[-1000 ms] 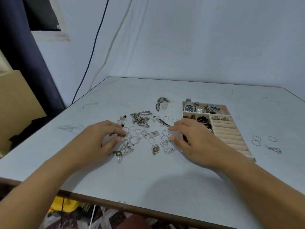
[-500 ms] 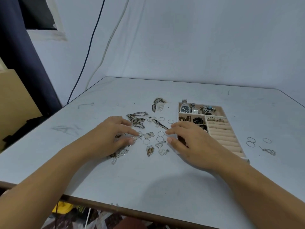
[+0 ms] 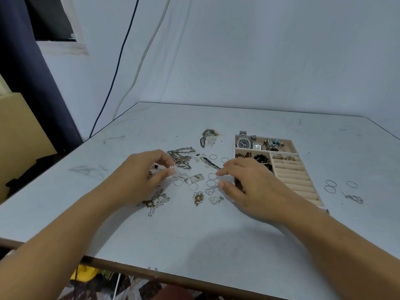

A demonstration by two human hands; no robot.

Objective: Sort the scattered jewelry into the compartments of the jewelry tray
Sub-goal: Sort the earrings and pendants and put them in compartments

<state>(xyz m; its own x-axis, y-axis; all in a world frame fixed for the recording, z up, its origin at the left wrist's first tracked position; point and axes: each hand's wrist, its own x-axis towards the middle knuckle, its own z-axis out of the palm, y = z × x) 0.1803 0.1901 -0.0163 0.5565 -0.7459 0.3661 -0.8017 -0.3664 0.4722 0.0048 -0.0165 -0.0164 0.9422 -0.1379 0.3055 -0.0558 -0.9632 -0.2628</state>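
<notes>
- While both forearms reach in over the near edge of the table (image 3: pixel 194 239), one pick is under way and nothing is going into a compartment yet.
- left hand (image 3: pixel 138 176): thumb and forefinger pinched on a small gold piece (image 3: pixel 172 168), too small to name. It sits at the left edge of the loose pile, well apart from the tray.
- right hand (image 3: pixel 249 187): fingers relaxed and spread, nothing held that I can see. Its fingertips are just beside the thin hoops (image 3: pixel 212 176) and its palm covers the tray's near-left corner.
- Unsorted, nearest: chain tangle (image 3: pixel 157 201) beside the left wrist, gold pendant (image 3: pixel 198 198), two silver heart charms (image 3: pixel 210 190).
- Unsorted, middle: about seven hoops, rectangular pendant (image 3: pixel 196 178), chunky link chain (image 3: pixel 181 158), long dark pendant (image 3: pixel 208 162).
- Unsorted, far: dark-and-silver pieces (image 3: pixel 207 135) beyond the pile.
- jewelry tray (image 3: pixel 294 146): right of the pile.
  - The back compartment holds two watches (image 3: pixel 244 144) plus a clump of mixed pieces (image 3: pixel 272 144).
  - The mid-left compartment holds bead bracelets (image 3: pixel 260 158).
  - The far ring rolls (image 3: pixel 292 176) carry a few rings; the nearer rolls are bare.
- Right of the tray: three more loose hoops (image 3: pixel 330 183) and a small silver piece (image 3: pixel 355 198) lie on the table, well apart from the main pile.
- Estimate: under half done. Watches and bracelets look sorted. Hoops, pendants, charms and chains are left.
</notes>
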